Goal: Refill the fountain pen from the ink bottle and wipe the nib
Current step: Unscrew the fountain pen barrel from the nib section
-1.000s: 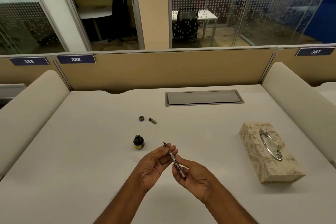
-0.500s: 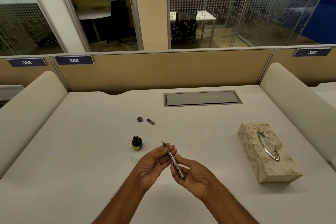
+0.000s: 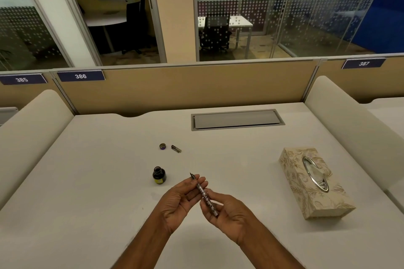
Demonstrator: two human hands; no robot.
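I hold the silver patterned fountain pen (image 3: 204, 195) over the white desk (image 3: 87, 181), its nib pointing up and away to the left. My left hand (image 3: 181, 200) pinches the upper part near the nib. My right hand (image 3: 227, 212) grips the lower barrel. The small dark ink bottle (image 3: 159, 175) stands uncapped on the desk just left of the nib. Its round cap (image 3: 162, 146) and the pen's cap (image 3: 176, 148) lie farther back. A patterned tissue box (image 3: 312, 183) sits to the right.
A grey cable hatch (image 3: 237, 119) is set in the desk at the back. A tan partition (image 3: 196, 85) closes the far side, and cream padded dividers (image 3: 349, 124) flank the desk left and right.
Both hands and the pen stay nearly still; only the camera has shifted slightly.
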